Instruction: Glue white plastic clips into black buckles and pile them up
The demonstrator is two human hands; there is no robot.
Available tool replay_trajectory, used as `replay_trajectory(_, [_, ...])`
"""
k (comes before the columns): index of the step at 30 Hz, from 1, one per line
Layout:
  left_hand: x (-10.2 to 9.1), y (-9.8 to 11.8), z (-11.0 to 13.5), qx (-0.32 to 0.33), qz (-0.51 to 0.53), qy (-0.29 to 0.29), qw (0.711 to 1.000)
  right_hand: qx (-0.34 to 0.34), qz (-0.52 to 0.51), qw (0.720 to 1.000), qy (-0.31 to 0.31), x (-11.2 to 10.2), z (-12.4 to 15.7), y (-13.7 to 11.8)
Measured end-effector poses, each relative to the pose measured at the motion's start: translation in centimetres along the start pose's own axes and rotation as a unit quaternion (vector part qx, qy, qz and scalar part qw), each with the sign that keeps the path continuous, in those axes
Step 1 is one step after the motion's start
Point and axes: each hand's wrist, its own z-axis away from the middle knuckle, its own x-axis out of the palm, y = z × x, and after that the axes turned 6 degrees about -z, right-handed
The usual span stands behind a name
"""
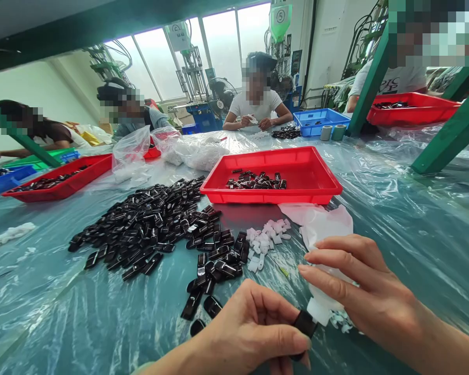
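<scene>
My left hand (254, 328) is closed in a pinch around a small glossy black plastic piece (305, 324) at the bottom centre. My right hand (359, 286) curls over a white cloth or wipe (324, 229) and presses its end against that black piece. A big heap of the same black pieces (148, 224) lies to the left on the plastic-covered table. A small cluster of white pieces (266, 239) sits just beyond my hands. Behind them stands a red tray (297, 195) with several black pieces inside.
Clear plastic sheeting (414, 219) covers the teal table. Other people sit around it, with a second red tray (62, 182), a blue bin (324, 120), another red tray (414, 107) and plastic bags (187, 151). Green frame struts (449, 135) rise at right.
</scene>
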Motion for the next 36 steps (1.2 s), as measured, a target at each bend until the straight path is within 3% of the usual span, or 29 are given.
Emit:
replay_trajectory(15, [0.35, -0.05, -0.37, -0.008, -0.019, 0.014, 1.0, -0.012, 0.066, 0.997, 0.032, 0.45, 0.32, -0.38])
replay_trajectory(28, [0.4, -0.06, -0.26, -0.013, -0.005, 0.014, 1.0, 0.018, 0.003, 0.999, 0.03, 0.68, 0.12, -0.12])
replay_trajectory(36, [0.57, 0.4, -0.13, -0.027, 0.0, 0.027, 0.999, -0.002, -0.009, 1.0, 0.016, 0.29, -0.1, 0.1])
